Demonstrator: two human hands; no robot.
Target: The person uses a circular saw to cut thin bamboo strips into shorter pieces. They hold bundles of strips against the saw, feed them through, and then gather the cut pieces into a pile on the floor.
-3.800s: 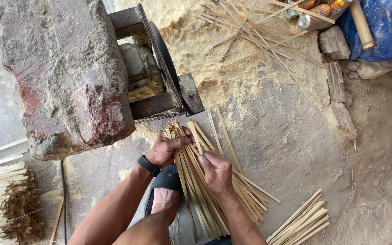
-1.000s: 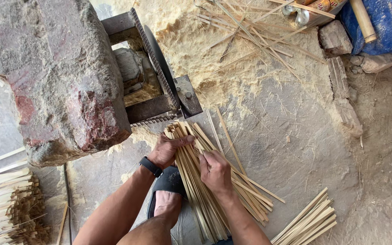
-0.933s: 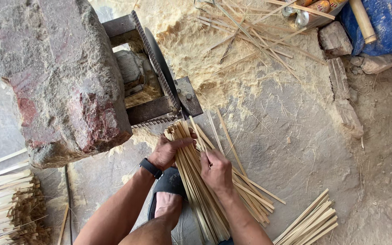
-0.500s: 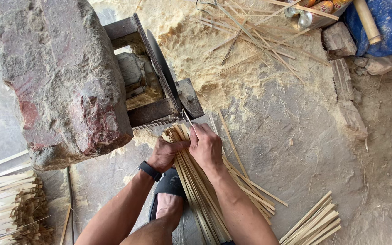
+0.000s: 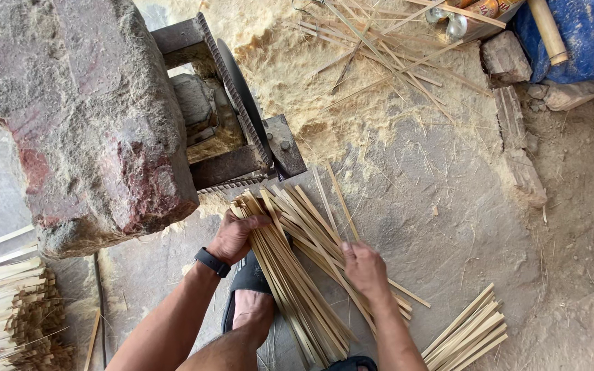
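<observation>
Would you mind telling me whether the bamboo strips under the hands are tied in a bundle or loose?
Loose: the bamboo strips fan out on the ground, no tie visible.

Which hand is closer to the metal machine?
Left. The left hand holds the strip bundle just below the metal machine; the right hand rests on the strips farther down.

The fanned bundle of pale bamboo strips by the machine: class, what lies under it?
Under the fanned bundle of pale bamboo strips shows grey concrete floor and part of a dark sandal on a foot. The left hand and right hand rest on top. Anything beneath the middle is covered.
</observation>
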